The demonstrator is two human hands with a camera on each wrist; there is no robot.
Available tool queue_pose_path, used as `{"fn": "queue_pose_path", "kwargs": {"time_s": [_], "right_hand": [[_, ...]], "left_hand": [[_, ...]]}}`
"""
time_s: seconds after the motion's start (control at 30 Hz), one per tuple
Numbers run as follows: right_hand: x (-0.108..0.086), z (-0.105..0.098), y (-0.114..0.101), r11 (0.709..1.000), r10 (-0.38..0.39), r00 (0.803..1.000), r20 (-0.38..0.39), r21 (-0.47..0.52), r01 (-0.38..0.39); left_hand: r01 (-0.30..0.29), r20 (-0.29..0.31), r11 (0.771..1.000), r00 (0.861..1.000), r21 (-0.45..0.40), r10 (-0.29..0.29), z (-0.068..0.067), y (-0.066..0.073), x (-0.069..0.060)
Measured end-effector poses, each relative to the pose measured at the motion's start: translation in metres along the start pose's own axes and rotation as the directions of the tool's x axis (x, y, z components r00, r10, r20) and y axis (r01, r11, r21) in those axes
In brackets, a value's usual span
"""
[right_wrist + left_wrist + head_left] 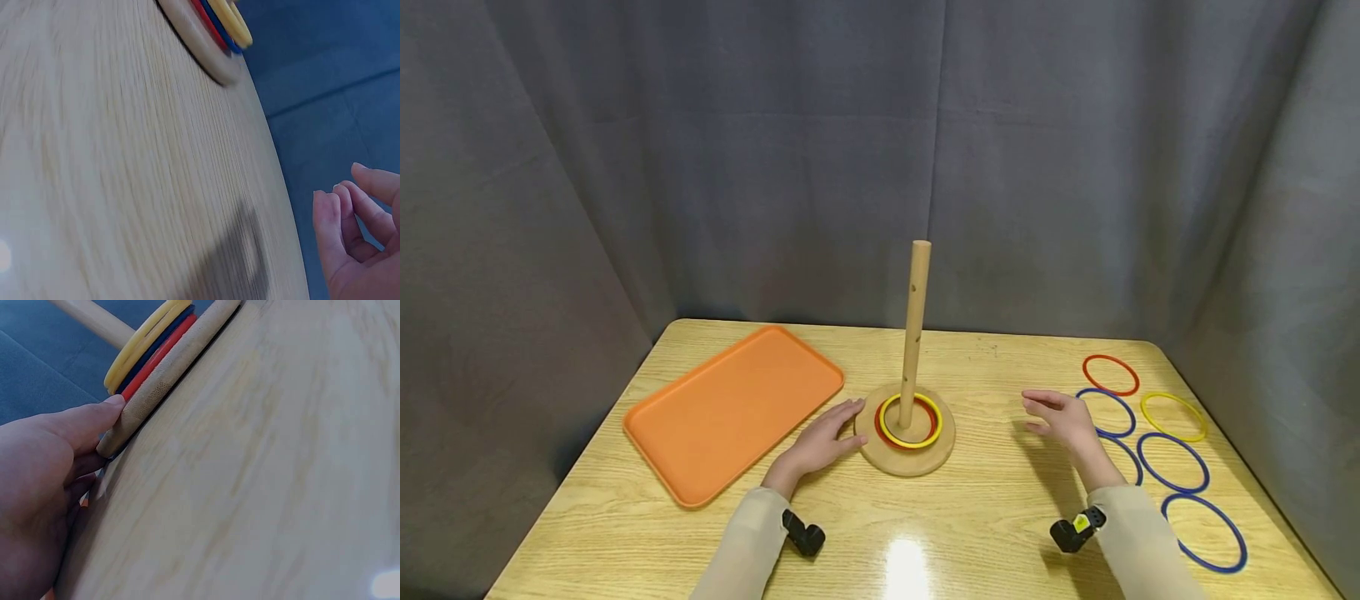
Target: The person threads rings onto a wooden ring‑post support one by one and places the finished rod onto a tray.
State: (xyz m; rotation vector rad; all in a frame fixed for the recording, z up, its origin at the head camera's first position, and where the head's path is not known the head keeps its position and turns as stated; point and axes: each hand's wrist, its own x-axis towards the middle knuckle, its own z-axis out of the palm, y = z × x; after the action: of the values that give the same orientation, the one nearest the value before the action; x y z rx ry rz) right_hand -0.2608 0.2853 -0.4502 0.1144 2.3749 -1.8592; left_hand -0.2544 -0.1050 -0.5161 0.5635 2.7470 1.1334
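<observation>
A wooden base with an upright peg stands mid-table. Around the peg's foot lie yellow rings on top, with a blue and a red ring beneath them in the left wrist view. My left hand grips the base's left edge, thumb on top beside the rings and fingers against the side. Raised above the table right of the base, my right hand holds nothing; its fingers are loosely bent, apart from the thumb.
On the right of the table lie a red ring, a yellow ring and several blue rings, some touching. An orange tray lies on the left. A grey curtain hangs behind the table.
</observation>
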Motion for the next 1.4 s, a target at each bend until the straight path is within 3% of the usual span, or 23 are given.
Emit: {"fn": "queue_pose_path", "kwargs": {"time_s": [0.2,0.5,0.67,0.83,1.0,1.4], "right_hand": [[-0.006,-0.024,0.003,0.999,0.012,1.000,-0.026,-0.030,-0.013],[-0.016,-0.054,0.018,0.983,-0.014,0.996,-0.084,-0.184,-0.002],[-0.021,-0.066,0.025,0.939,-0.029,0.990,-0.135,-0.344,-0.019],[-0.022,-0.079,0.032,0.898,-0.035,0.986,-0.161,-0.438,-0.040],[-0.022,-0.088,0.039,0.836,-0.042,0.982,-0.182,-0.545,-0.065],[-0.023,-0.097,0.049,0.799,-0.027,0.982,-0.186,-0.594,-0.090]], "left_hand": [[0.001,0.005,1.000,1.000,0.004,-0.001,-0.001,0.000,0.000],[-0.012,0.009,1.000,1.000,0.005,0.011,0.000,-0.002,-0.001],[-0.009,0.002,1.000,1.000,0.000,0.009,0.001,-0.002,0.000],[-0.010,0.003,1.000,1.000,0.003,0.010,0.000,-0.001,0.000],[0.000,0.012,1.000,1.000,0.003,0.000,0.000,-0.002,0.000],[0.000,-0.001,1.000,1.000,0.010,0.000,0.000,-0.002,0.001]]}}
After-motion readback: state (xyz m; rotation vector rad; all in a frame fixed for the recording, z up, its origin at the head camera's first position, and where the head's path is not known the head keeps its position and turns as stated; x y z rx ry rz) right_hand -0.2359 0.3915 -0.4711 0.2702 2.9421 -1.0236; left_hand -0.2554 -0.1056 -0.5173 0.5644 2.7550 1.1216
